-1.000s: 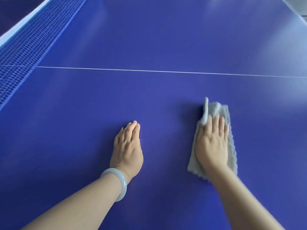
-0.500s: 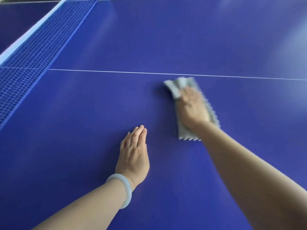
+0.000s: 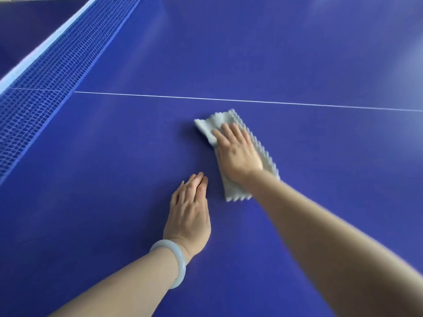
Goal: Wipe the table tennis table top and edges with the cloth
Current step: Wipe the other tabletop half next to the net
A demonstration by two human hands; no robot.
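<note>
Head view: pale grey scallop-edged microfibre cloth [image 3: 211, 125] lay flat on blue table tennis table top [image 3: 297, 53], just short of thin white centre line [image 3: 251, 101]. Right hand [image 3: 238, 154] pressed flat on cloth, fingers straight; likely spreading load for wiping stroke. Left hand [image 3: 188, 211] rested flat on bare surface beside cloth, fingers straight, together, holding nothing; probably braced reach. Count: cloth 1; hands 2; pale translucent bangle [image 3: 178, 261] 1, left wrist; blue mesh net [image 3: 45, 76] 1, at left.

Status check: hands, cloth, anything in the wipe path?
Right hand flat, pressing cloth on table top, short of white line. Left hand flat on table beside cloth, not touching it. Net off to the left.
</note>
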